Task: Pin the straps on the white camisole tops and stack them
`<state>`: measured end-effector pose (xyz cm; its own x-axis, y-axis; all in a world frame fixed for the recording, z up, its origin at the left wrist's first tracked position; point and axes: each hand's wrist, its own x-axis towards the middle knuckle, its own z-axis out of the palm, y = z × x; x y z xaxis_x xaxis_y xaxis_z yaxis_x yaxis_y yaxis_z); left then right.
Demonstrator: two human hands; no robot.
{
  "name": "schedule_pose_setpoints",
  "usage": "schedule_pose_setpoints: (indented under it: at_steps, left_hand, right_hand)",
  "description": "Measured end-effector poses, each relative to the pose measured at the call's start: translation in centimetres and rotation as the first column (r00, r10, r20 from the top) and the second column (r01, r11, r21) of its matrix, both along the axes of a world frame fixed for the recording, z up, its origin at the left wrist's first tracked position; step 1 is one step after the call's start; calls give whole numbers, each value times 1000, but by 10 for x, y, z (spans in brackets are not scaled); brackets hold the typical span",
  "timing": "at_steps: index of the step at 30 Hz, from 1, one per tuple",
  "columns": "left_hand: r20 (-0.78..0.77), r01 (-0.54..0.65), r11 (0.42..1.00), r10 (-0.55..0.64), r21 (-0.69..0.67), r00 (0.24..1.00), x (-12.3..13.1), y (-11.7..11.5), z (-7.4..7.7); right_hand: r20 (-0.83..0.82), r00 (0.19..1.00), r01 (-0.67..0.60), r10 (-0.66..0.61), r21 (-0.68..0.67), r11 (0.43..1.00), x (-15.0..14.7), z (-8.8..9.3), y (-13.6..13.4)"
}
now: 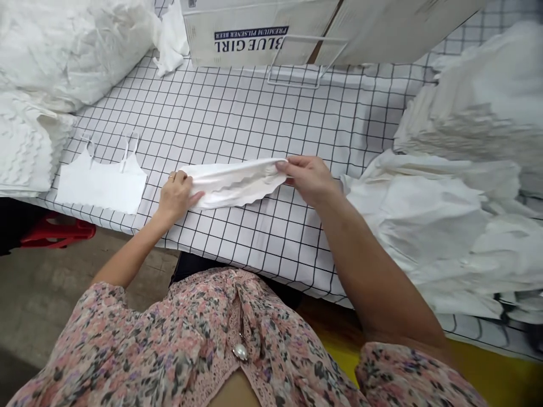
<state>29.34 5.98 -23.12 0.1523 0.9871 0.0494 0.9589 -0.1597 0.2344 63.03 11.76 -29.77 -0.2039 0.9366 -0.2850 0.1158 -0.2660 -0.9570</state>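
A white cloth garment piece (pixel 237 182) with a wavy edge stretches between my hands, low over the checked tablecloth. At its left end my left hand (pixel 177 193) is closed on it, fingers curled and thumb reaching along the fabric. My right hand (pixel 307 176) pinches the upper right corner between thumb and fingers. Left of my left hand lies a flat white camisole top (pixel 102 183) with two thin straps, near the table's front edge. To the right of my right hand is a loose heap of white garments (pixel 424 215).
A cardboard box (pixel 254 51) with upside-down lettering stands at the back, a white wire stand (pixel 294 86) before it. Stacked white fabric (pixel 470 107) sits far right. A bulging bag (pixel 72 51) and scalloped pieces (pixel 29 147) occupy the left. Below is a red stool (pixel 57 230).
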Motion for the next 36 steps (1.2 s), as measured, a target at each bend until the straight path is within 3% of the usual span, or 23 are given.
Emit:
schedule_pose_setpoints:
  at_steps: [2,4,5,7,9,10,12,15,18,21,23,26,28,30,31,33,36]
  left_hand:
    - [76,-78,997,76,29,994,5,4,-1]
    - [251,-169,986,162,8,954,8,9,2]
    - [380,-220,975,217,-35,899,9,11,5]
    - [646,-284,933,358,-220,675,14,14,13]
    - [781,-218,872,489,-438,388,23,15,22]
    - [802,-157,852,524,-500,287,29,15,28]
    - [831,-60,854,518,-517,202,41,14,39]
    - [865,99,875,442,-474,239,53,12,58]
    - [840,299,818,353,-491,412,56,16,68]
    - [791,311,821,250,-479,559,58,23,66]
    - [798,331,806,262,-490,543,58,26,62]
    - [822,353,781,333,-515,463,57,27,57]
    - [823,258,859,274,-442,498,55,28,52]
    - [775,65,972,141,-228,617,53,31,45]
    - [731,-31,995,91,-95,677,52,33,39]
    - [663,-155,985,63,81,746,51,34,28]
    - [657,-192,976,81,99,750,48,28,14]
  right_hand:
    - [-274,962,-52,14,-129,990,1,15,0]
    - [-364,931,-72,19,-132,989,1,28,-1]
    - [-365,931,-65,19,-116,991,0,33,-3]
    - [-364,932,-28,-3,-82,996,-1,40,-5]
    - [-388,920,37,-51,-44,998,-1,43,-9]
    - [-406,911,66,-68,-17,998,1,44,-11]
    - [-452,888,121,-83,56,991,7,42,-13]
    - [-506,860,165,-60,164,973,26,42,-16]
    - [-412,911,117,-21,208,971,48,46,-16]
    - [-309,949,-4,63,188,982,60,54,-17]
    - [-394,912,-48,119,185,982,62,57,-18]
    - [-518,841,-40,153,221,974,58,54,-19]
    - [-361,932,62,44,276,959,54,49,-17]
    - [-85,980,200,-181,367,908,50,41,-14]
    - [40,954,255,-297,415,873,48,36,-13]
    - [243,853,307,-462,484,820,44,26,-12]
    - [442,679,294,-587,569,768,43,12,-14]
